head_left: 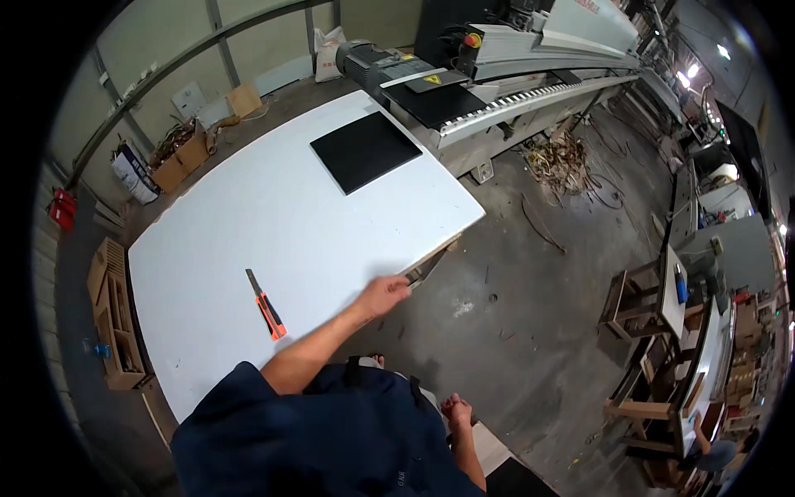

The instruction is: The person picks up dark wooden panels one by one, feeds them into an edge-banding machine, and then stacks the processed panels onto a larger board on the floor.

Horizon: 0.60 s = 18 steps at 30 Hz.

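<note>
Head view. Left hand [383,296]: at the table's near right edge, fingers loosely curled; whether it grips anything cannot be told. Right hand [456,411]: low, near the body, clear of the table, fingers bent inward; contents, if any, cannot be told. Knife [267,308]: one, orange and black, lying on the near left part of the table, left of the left forearm. Panel [365,152]: one, black, four-sided, flat on the far right part of the table. Table [224,224]: white top. Machine [489,120]: far right, beyond the panel. Scraps [559,161]: tangled heap, floor, right of the machine's near end.
</note>
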### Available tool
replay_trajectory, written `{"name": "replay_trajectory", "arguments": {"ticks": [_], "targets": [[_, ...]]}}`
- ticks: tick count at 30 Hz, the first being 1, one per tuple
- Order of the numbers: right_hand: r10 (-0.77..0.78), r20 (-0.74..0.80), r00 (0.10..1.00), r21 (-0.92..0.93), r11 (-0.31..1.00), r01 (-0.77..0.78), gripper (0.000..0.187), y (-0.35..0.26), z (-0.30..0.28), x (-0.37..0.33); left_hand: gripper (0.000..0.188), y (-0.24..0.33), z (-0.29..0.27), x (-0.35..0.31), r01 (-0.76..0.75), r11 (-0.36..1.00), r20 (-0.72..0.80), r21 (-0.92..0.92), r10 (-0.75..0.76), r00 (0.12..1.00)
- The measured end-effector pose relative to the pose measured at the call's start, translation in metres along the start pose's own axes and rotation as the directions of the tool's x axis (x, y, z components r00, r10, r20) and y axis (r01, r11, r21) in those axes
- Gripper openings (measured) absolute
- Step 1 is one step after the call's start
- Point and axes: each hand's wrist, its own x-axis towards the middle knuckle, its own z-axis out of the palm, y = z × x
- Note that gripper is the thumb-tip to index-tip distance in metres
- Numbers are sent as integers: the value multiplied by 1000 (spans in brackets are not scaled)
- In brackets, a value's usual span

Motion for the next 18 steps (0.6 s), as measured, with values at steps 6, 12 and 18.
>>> {"name": "replay_trajectory", "arguments": {"ticks": [6, 12, 18], "targets": [[-200, 137, 970, -210, 951, 226, 19, -92, 66, 16, 32, 18, -90, 91, -226, 940, -441, 257, 322, 838], [-265, 160, 951, -223, 928, 297, 20, -157, 106, 43, 24, 84, -104, 205, -167, 966, -379, 199, 233, 896], [-265, 201, 943, -175, 937, 301, 21, -211, 132, 82, 34, 112, -117, 335, -103, 954, -468, -282, -43, 883]]}}
